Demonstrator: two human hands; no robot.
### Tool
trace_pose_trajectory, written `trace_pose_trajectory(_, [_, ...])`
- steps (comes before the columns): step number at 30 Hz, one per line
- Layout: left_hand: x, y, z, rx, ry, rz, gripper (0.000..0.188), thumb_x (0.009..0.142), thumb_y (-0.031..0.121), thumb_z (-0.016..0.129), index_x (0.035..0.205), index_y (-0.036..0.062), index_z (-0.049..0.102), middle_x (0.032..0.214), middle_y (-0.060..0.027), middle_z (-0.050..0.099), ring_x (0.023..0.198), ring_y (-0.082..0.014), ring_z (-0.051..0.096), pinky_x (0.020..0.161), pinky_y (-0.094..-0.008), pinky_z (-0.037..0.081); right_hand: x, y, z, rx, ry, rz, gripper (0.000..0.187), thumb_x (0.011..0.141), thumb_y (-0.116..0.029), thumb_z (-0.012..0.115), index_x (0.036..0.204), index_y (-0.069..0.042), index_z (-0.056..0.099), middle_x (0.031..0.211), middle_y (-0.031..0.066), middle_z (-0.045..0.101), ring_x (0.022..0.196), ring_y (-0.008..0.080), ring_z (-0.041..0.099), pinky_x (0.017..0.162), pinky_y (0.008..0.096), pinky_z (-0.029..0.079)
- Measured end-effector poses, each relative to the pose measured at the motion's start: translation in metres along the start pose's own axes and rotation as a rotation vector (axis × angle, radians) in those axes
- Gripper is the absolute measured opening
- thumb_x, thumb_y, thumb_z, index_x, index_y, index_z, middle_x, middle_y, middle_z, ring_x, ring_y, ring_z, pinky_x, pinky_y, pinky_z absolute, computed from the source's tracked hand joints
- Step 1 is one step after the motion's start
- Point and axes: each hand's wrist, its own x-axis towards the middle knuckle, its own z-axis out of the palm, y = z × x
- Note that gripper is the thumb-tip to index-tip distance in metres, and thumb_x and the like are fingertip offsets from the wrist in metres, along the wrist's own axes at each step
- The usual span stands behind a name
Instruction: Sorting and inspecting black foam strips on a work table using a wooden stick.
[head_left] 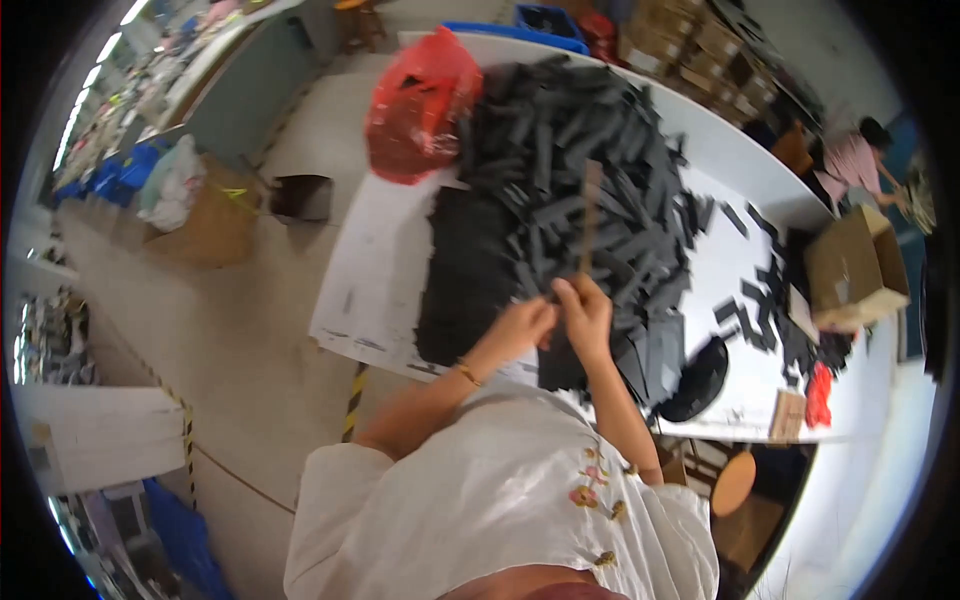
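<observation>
My right hand (587, 308) is closed around the lower end of a narrow brown strip (591, 215), which points away from me and looks blurred. Close beside it, my left hand (528, 326) has its fingers pressed together; whatever they pinch is hidden. Both hands are over a large heap of dark grey flat strips (570, 130) on the white table (370, 270). Left of the heap, next to my left hand, lies a flat black block of neatly laid pieces (465, 270).
A red plastic bag (422, 110) stands at the heap's far left. Right are a black bowl-like dish (697, 382), scattered dark strips (760, 300), a cardboard box (850, 268) and a small red bag (819, 395). A raised white wall edges the table's far side. A person (850, 165) works at far right.
</observation>
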Motion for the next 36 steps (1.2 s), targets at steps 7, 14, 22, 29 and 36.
trace_pose_trajectory(7, [-0.040,-0.014,0.018,0.063,-0.285,0.076,0.038,0.100,0.027,0.038,0.076,0.0027,0.055,0.062,-0.0057,0.057,0.055,-0.0143,0.057,0.056,-0.0292,0.044,0.057,-0.062,-0.040,0.319,0.560,-0.020,0.021,0.095,-0.027,0.059,0.082,-0.010,0.057,0.061,-0.0081,0.040,0.051,0.0028,0.035,0.045,0.0208,0.027])
trace_pose_trajectory(14, [0.003,0.009,-0.015,-0.396,0.317,0.360,0.027,0.096,0.028,0.055,0.092,0.0014,0.063,0.080,0.0008,0.060,0.073,-0.0075,0.054,0.069,-0.0240,0.045,0.029,-0.042,-0.033,-0.008,-0.191,-0.119,0.015,0.088,-0.015,0.068,0.081,-0.005,0.059,0.067,-0.0094,0.044,0.059,0.0013,0.036,0.051,0.0183,0.027])
trace_pose_trajectory(22, [0.014,0.012,-0.015,-0.810,0.278,0.208,0.014,0.092,0.019,0.057,0.085,0.0069,0.059,0.080,-0.0015,0.060,0.073,-0.0126,0.059,0.068,-0.0282,0.050,0.014,-0.031,-0.012,0.084,-0.091,0.094,0.018,0.091,-0.022,0.065,0.083,-0.007,0.058,0.062,-0.0075,0.044,0.052,0.0022,0.039,0.047,0.0199,0.030])
trace_pose_trajectory(29, [0.022,0.004,0.000,-0.471,0.135,0.116,0.028,0.091,0.026,0.063,0.108,0.0050,0.056,0.084,0.0020,0.058,0.073,-0.0046,0.054,0.059,-0.0198,0.042,0.008,-0.009,-0.015,0.176,-0.067,0.028,0.021,0.096,-0.024,0.058,0.088,-0.005,0.059,0.064,-0.0060,0.045,0.055,0.0033,0.039,0.049,0.0203,0.031])
trace_pose_trajectory(36, [-0.029,-0.033,0.022,0.106,-0.468,0.120,0.015,0.087,0.017,0.063,0.095,0.0051,0.065,0.069,-0.0031,0.063,0.062,-0.0115,0.059,0.058,-0.0279,0.048,0.077,-0.005,-0.080,-0.116,0.488,-0.062,0.028,0.097,-0.024,0.056,0.091,0.003,0.059,0.072,0.0010,0.051,0.065,0.0106,0.045,0.058,0.0264,0.038])
